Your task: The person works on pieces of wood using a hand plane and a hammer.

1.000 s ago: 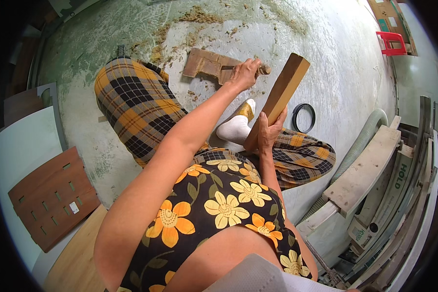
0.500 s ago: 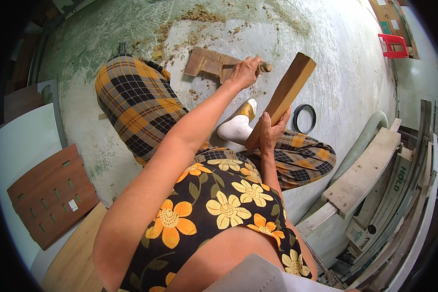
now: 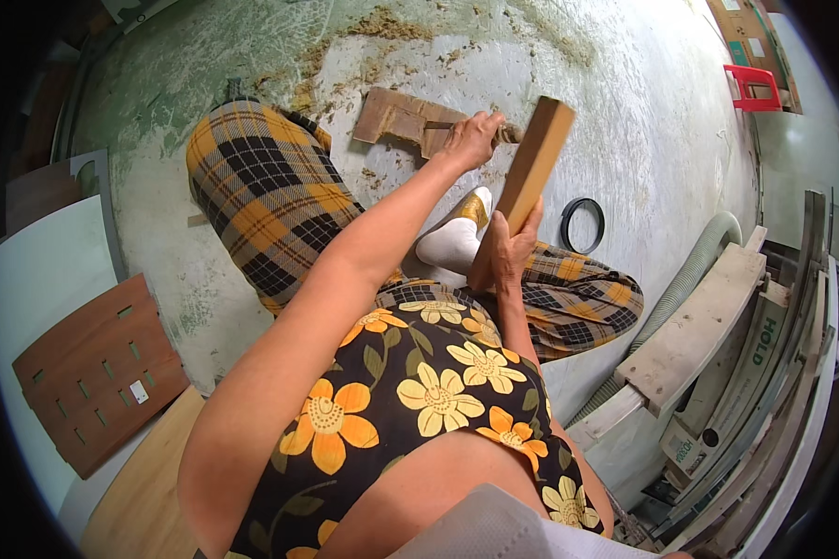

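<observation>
I sit on a concrete floor with my legs in plaid trousers and white socks. My right hand (image 3: 510, 250) grips the lower end of a long wooden block (image 3: 534, 166), holding it upright and tilted. My left hand (image 3: 470, 140) reaches forward, closed on a small dark tool (image 3: 507, 131) beside the block's upper end. Which tool it is I cannot tell. Just beyond that hand a notched brown board (image 3: 396, 115) lies flat on the floor.
Sawdust is scattered on the floor ahead. A black ring (image 3: 582, 224) lies right of my feet. Planks and a grey hose (image 3: 694, 270) are stacked at the right. A slotted brown panel (image 3: 98, 368) lies at the left, a red stool (image 3: 751, 86) far right.
The block and both hands have shifted only slightly; the left hand stays by the block's upper end.
</observation>
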A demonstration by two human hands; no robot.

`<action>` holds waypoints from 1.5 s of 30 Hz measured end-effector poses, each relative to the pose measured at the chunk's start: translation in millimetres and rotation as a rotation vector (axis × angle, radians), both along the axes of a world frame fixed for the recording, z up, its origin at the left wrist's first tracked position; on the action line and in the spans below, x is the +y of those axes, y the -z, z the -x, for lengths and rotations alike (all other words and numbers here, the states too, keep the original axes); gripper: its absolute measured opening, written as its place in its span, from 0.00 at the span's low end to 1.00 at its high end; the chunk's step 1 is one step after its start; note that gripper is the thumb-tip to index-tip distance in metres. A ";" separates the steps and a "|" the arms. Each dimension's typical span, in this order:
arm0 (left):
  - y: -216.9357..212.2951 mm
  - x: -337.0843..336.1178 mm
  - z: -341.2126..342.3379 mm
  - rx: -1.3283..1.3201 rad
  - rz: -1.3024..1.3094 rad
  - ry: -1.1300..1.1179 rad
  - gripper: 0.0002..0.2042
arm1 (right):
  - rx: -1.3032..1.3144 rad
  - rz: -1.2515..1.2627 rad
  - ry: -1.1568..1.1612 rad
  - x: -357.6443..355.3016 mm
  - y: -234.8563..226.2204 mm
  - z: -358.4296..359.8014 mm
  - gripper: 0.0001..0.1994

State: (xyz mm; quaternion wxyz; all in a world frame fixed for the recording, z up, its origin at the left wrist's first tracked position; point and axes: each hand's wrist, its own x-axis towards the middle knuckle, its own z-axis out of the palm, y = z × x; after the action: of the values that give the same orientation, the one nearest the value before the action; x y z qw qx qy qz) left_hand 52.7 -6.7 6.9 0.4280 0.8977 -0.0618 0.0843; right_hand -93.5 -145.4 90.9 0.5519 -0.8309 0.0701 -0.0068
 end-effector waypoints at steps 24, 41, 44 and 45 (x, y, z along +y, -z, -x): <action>-10.8 -2.8 -2.6 -0.002 -0.009 -0.010 0.19 | -0.145 -0.035 0.075 -17.8 15.9 -3.1 0.40; -4.2 3.0 -3.2 -0.043 0.007 -0.036 0.20 | -0.375 -0.112 0.096 -15.4 9.9 -0.6 0.37; -7.2 0.5 -3.2 -0.051 0.022 -0.024 0.19 | -0.498 -0.076 0.130 -10.5 11.3 0.6 0.37; -9.2 -1.0 -3.1 -0.055 0.025 -0.019 0.19 | -0.455 -0.054 0.110 -11.0 19.6 0.9 0.38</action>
State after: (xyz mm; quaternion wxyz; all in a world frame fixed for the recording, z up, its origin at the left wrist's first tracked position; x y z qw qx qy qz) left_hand 55.7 -7.7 16.1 0.4365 0.8902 -0.0639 0.1138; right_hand -94.4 -156.4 71.3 0.5743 -0.7879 -0.0110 -0.2220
